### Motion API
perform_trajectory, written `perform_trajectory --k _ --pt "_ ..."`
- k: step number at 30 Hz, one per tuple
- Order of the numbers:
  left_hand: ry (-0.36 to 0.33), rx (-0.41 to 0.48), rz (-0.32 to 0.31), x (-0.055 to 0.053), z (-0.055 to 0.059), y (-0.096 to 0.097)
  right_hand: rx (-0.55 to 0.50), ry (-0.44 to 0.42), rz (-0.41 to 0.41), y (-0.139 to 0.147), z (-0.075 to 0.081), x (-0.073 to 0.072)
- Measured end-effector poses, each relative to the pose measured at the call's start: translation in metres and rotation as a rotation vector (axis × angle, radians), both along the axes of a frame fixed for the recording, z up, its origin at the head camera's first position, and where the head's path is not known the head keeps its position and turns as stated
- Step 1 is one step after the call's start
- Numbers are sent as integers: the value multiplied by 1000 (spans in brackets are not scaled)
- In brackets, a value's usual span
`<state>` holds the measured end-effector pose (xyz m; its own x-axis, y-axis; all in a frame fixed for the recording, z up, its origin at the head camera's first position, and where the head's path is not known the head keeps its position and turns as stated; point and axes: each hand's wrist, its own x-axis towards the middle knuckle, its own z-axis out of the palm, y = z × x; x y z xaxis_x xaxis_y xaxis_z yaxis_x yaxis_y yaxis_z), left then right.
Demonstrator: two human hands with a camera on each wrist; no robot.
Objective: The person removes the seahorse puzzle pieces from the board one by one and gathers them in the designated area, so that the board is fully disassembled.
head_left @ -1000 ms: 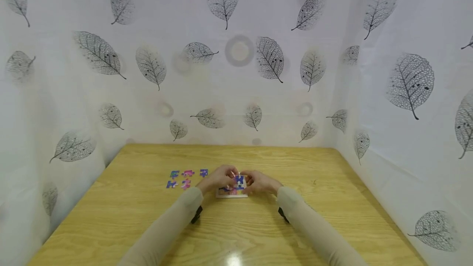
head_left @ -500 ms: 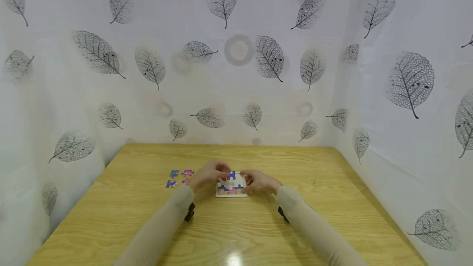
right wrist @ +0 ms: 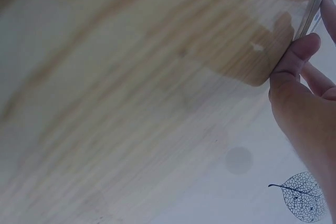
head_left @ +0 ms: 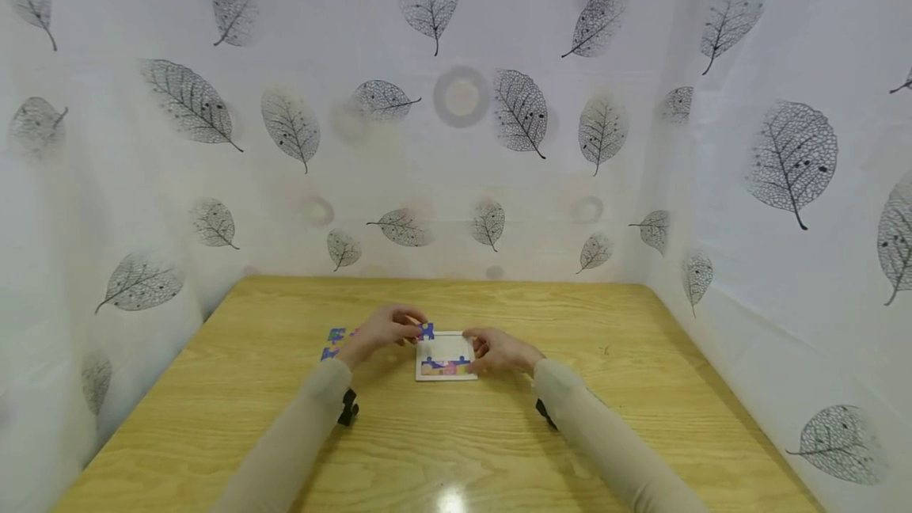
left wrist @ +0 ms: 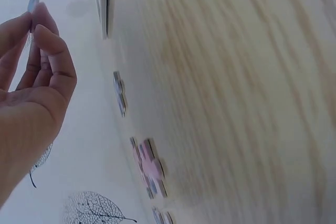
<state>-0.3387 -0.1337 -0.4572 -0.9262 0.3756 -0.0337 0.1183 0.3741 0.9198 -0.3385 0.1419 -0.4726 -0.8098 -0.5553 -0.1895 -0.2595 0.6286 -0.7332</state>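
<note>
Puzzle piece (head_left: pixel 427 331) is held at the fingertips of the left hand (head_left: pixel 387 328), pinched by thumb and finger, near the far left corner of the tray (head_left: pixel 447 378). Right hand (head_left: pixel 501 351) touches the tray's right edge; whether it grips cannot be told. Joined pieces (head_left: pixel 445 369) line the tray's near side.

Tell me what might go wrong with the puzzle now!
The mostly blue jigsaw piece could slip, since the left hand only pinches it. The right hand, at the edge of the flat white puzzle tray, might bump it and jostle the colourful row of jigsaw pieces inside.
</note>
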Motion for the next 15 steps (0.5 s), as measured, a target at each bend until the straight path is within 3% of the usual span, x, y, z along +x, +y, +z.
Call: perform_trajectory --k 6,11,15 --pt "29 -28 -26 -1 -4 -17 -17 -5 14 1 -2 0" --pt "56 -45 -73 0 -1 -27 -12 2 19 1 0 0" --pt "25 -75 -80 -5 -3 -36 -15 9 24 2 1 0"
